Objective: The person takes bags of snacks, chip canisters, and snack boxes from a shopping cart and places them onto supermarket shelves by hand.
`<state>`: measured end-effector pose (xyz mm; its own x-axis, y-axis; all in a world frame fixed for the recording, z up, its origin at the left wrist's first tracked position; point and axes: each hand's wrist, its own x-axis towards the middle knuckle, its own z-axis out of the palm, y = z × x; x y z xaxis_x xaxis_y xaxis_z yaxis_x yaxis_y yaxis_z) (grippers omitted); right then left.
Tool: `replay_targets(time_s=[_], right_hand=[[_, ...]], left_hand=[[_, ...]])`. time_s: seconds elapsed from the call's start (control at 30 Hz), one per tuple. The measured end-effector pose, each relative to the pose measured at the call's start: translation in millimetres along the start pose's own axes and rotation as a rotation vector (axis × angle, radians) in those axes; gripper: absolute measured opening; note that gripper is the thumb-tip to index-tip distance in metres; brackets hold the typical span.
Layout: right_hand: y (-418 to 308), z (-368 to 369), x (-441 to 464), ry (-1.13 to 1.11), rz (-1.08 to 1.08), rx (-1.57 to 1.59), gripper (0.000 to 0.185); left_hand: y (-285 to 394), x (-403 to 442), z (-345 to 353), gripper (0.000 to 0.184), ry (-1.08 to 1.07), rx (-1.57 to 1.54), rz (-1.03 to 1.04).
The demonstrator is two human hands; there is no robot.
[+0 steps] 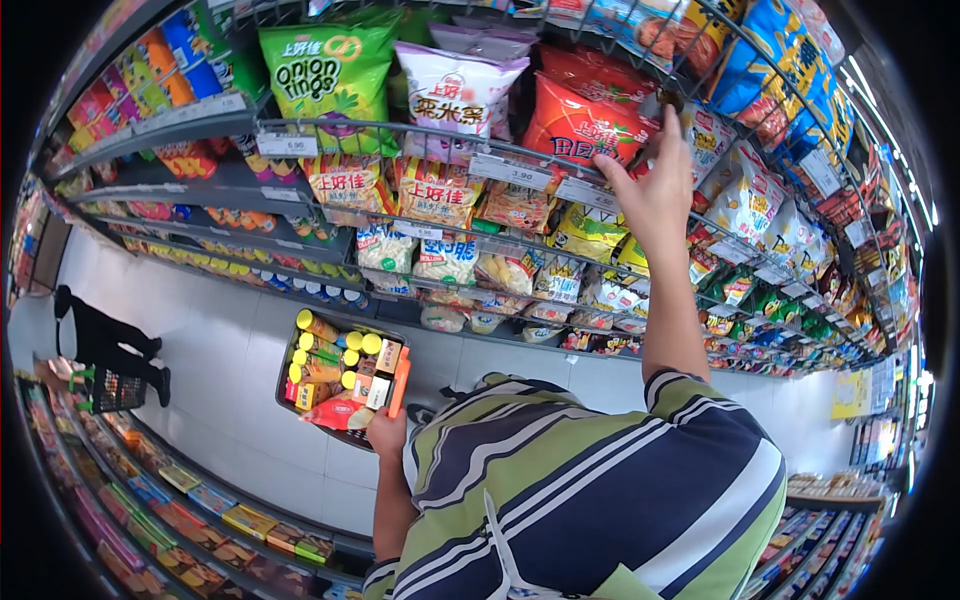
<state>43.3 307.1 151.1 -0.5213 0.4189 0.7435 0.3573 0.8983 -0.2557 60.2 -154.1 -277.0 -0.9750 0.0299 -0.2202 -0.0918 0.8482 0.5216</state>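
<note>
Up at the top wire shelf, my right hand [655, 180] is spread with its fingers apart beside a red snack bag [583, 118]; nothing is in it. To the left of that bag stand a white and purple bag [455, 95] and a green onion rings bag [330, 80]. Low on the left, my left hand [387, 432] is closed on the orange handle [400, 383] of a dark shopping basket [284, 375]. Yellow-lidded canisters [318, 325], boxes and a red packet [338, 412] fill the basket.
Lower shelves hold several rows of snack bags [435, 190]. At the far left, another person [105, 335] stands in the aisle with a green-handled basket [115, 390]. Shelves of boxed goods [250, 520] run along the bottom left. Pale floor tiles [235, 370] lie between.
</note>
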Motion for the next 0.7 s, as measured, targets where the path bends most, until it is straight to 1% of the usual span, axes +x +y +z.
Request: replay_targets(time_s=[0.1, 0.13, 0.23, 0.27, 0.37, 0.43, 0.47, 0.53, 0.57, 0.6, 0.63, 0.67, 0.7], right_hand=[[-12.7, 5.1, -5.1, 0.243, -0.222, -0.100, 0.092], [-27.2, 3.1, -8.1, 0.278, -0.241, -0.046, 0.075], [-45.4, 10.7, -10.2, 0.195, -0.413, 0.119, 0.060], [-54.4, 15.0, -11.2, 0.141, -0.457, 0.216, 0.051], [-85.4, 27.5, -2.9, 0.088, -0.572, 0.240, 0.053], [-102.5, 35.6, 10.3, 0.112, -0.644, 0.252, 0.055], [-106.9, 44.9, 17.2, 0.144, -0.693, 0.256, 0.057], [-120.9, 49.2, 24.4, 0.062, -0.691, 0.136, 0.059], [-115.4, 55.5, 28.2, 0.005, -0.719, 0.050, 0.057], [-113.8, 57.4, 32.4, -0.060, -0.734, 0.114, 0.051], [-118.3, 56.1, 33.1, -0.015, -0.737, 0.204, 0.044], [-134.3, 46.9, 25.0, 0.082, -0.712, 0.246, 0.039], [-145.2, 39.3, 16.0, 0.193, -0.695, 0.261, 0.038]], left_hand=[[-1.8, 1.6, 0.5, 0.039, -0.029, 0.001, -0.028], [-2.7, 2.4, 0.7, 0.038, -0.030, -0.007, -0.021], [0.1, 0.7, -3.8, 0.037, -0.028, -0.029, -0.025], [0.1, 1.3, -3.3, 0.036, -0.037, -0.025, -0.043], [-8.6, 5.2, 3.7, 0.037, -0.077, -0.031, -0.055], [-8.7, 2.3, 2.1, 0.037, -0.044, -0.087, -0.051], [-5.8, 1.9, -5.5, 0.036, -0.060, -0.075, -0.007], [-8.2, 2.4, -4.9, 0.036, -0.086, -0.084, -0.062], [-1.6, -0.9, -16.0, 0.035, -0.097, -0.078, -0.086], [-10.4, 0.3, -7.0, 0.039, -0.039, -0.101, -0.067], [-15.3, 1.9, -1.8, 0.038, -0.068, -0.099, -0.089], [-10.7, 1.7, -10.8, 0.036, -0.128, -0.100, -0.113], [-10.8, 2.1, -10.7, 0.036, -0.117, -0.116, -0.118]])
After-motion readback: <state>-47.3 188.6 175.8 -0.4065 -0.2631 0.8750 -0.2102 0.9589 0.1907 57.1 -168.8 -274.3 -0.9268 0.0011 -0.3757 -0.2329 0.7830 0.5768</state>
